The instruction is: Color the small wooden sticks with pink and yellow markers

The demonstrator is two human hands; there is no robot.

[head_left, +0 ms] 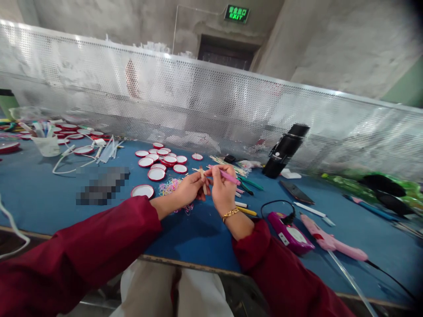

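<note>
Right of lids (169, 159), wooden stick (204, 188) is pinched w/ L hand (188, 189) fingers, pink tool (230, 177) is gripped w/ R hand (222, 190) fingers, prob for steadier control.

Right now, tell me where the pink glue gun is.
In the head view, the pink glue gun lies on the right side of the blue table, just right of the purple device.

A green exit sign (237, 14) is mounted above a dark doorway (226, 53). The blue table (380, 237) is backed by a perforated metal screen (158, 97), near which a black bottle (282, 154) is set. A pink glue gun (330, 242) is laid beside a purple device (292, 237), into which a black plug (291, 216) is fitted. At left, a white cup (48, 147) is filled with slim items.
</note>
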